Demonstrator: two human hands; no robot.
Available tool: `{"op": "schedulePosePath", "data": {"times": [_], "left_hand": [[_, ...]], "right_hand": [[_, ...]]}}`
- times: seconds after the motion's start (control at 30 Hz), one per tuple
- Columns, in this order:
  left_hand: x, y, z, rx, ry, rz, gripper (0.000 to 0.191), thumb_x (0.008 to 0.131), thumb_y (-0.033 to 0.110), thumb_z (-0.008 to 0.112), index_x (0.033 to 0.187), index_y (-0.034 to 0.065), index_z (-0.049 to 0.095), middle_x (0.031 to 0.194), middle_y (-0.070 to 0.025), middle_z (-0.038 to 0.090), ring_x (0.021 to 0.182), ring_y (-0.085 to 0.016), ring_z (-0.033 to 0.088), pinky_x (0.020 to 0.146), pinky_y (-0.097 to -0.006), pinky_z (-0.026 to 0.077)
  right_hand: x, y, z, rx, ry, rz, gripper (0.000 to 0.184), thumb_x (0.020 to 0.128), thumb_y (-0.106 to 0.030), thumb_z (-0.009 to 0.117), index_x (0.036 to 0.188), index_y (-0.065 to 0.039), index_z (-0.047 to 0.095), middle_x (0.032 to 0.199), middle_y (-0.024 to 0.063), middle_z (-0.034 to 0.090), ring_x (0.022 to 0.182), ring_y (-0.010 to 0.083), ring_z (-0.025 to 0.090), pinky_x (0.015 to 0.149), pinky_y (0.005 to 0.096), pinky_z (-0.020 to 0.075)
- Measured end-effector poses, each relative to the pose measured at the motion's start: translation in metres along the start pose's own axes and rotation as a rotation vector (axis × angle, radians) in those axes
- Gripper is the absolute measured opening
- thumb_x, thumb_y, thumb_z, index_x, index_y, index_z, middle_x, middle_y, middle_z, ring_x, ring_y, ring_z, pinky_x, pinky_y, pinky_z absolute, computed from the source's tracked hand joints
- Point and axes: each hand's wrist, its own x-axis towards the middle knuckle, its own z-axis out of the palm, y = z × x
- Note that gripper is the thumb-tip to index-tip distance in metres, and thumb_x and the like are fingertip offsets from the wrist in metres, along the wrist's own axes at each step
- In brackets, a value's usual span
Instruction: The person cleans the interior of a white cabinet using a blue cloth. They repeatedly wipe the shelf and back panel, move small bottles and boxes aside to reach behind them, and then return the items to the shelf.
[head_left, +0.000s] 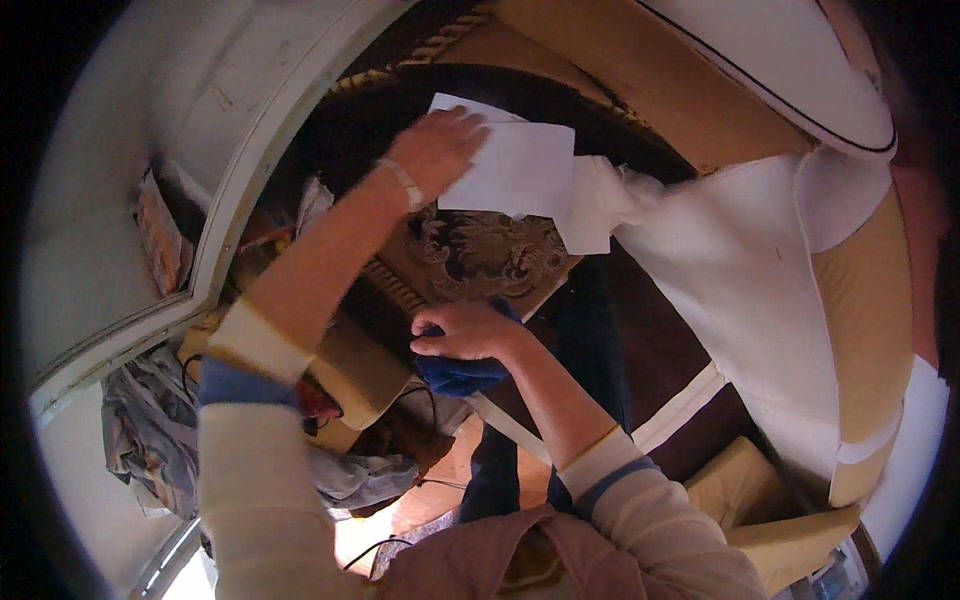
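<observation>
My left hand (442, 154), motion-blurred, lies over the left side of several white sheets (525, 165) with its fingers spread; its thumb side is hidden. The sheets overlap on a dark seat or cushion with a floral pattern (502, 251). Closer to my body, my right hand (469, 334) grips a bunched dark blue cloth (461, 375), thumb and forefinger curled towards each other. To the right of the sheets, crumpled white material (592, 202) touches their edge.
White covering (727, 247) drapes over tan upholstery (866, 322) on the right. A pale frame (255, 157) curves along the left. Grey clothing (154, 427) is heaped lower left, near a tan cushion (360, 375). Tan foam blocks (750, 480) lie lower right.
</observation>
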Motion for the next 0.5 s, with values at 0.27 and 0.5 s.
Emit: {"op": "schedulePosePath", "data": {"times": [0.27, 0.5], "left_hand": [[0.075, 0.041, 0.067, 0.054, -0.39, -0.301, 0.092, 0.073, 0.04, 0.072, 0.145, 0.0231, 0.017, 0.142, -0.0093, 0.035, 0.131, -0.029, 0.033, 0.108, -0.0538, 0.021], [0.06, 0.014, 0.093, -0.045, -0.496, -0.429, 0.097, 0.069, 0.041, 0.075, 0.145, 0.0251, 0.016, 0.144, -0.0074, 0.032, 0.132, -0.028, 0.032, 0.106, -0.0567, 0.022]], "right_hand": [[-0.002, 0.0, 0.002, 0.05, 0.009, 0.043, 0.05, 0.083, -0.051, 0.056, 0.117, -0.014, 0.056, 0.116, 0.0129, 0.06, 0.106, 0.0302, 0.057, 0.09, 0.0376, 0.0428], [-0.001, -0.003, 0.008, 0.064, 0.049, 0.041, 0.049, 0.082, -0.045, 0.058, 0.118, -0.012, 0.056, 0.109, 0.0158, 0.062, 0.104, 0.0325, 0.057, 0.087, 0.04, 0.0447]]}}
